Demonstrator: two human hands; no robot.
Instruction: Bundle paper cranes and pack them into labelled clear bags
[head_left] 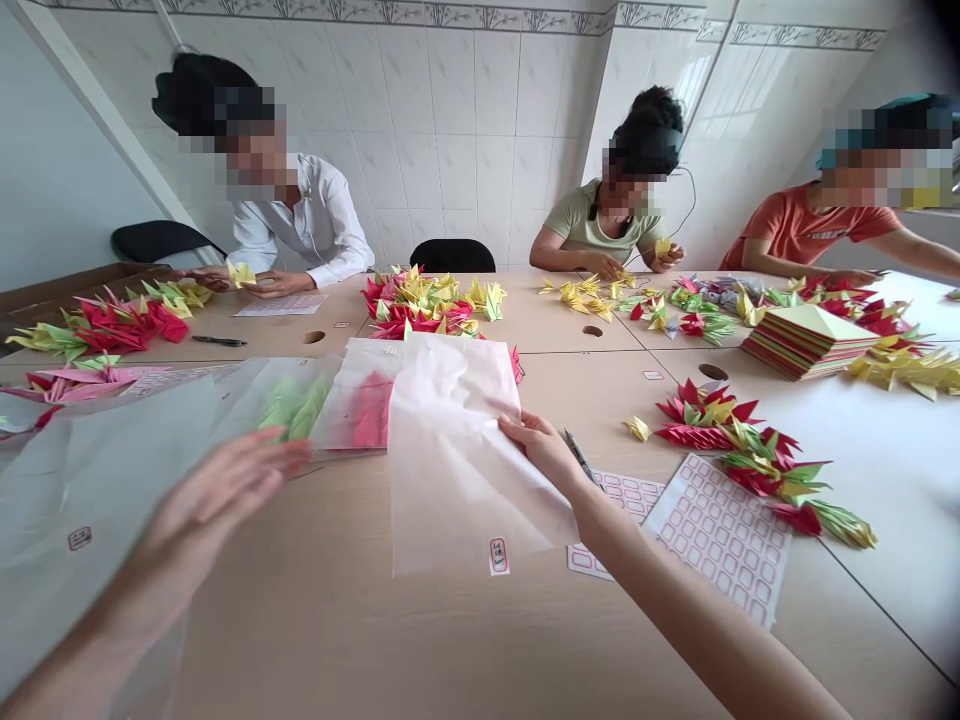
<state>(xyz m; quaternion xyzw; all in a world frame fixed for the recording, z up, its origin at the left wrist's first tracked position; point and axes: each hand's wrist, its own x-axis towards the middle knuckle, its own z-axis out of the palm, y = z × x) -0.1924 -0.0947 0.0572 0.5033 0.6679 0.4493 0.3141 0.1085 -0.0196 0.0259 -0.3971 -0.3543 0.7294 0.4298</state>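
My right hand (540, 447) is closed on the edge of a translucent plastic bag (457, 470), which hangs over the table with a small red-bordered label near its bottom corner. My left hand (225, 485), slightly blurred, has its fingers stretched out and nothing visible in them. It passes over a large clear plastic bag (90, 470) with a label, at the left. Just beyond its fingertips, green folded paper pieces (292, 405) show through clear plastic. Between the hands, another bag holds red folded paper (371, 410), partly hidden by the bag in my right hand.
Label sheets (724, 530) and a pen (581, 455) lie right, beside folded paper pieces (750, 440). A stack of coloured paper (810, 340) stands farther back. More folded pieces (427, 300) fill the table's middle. Three people (300, 220) sit opposite, two holding yellow folded paper.
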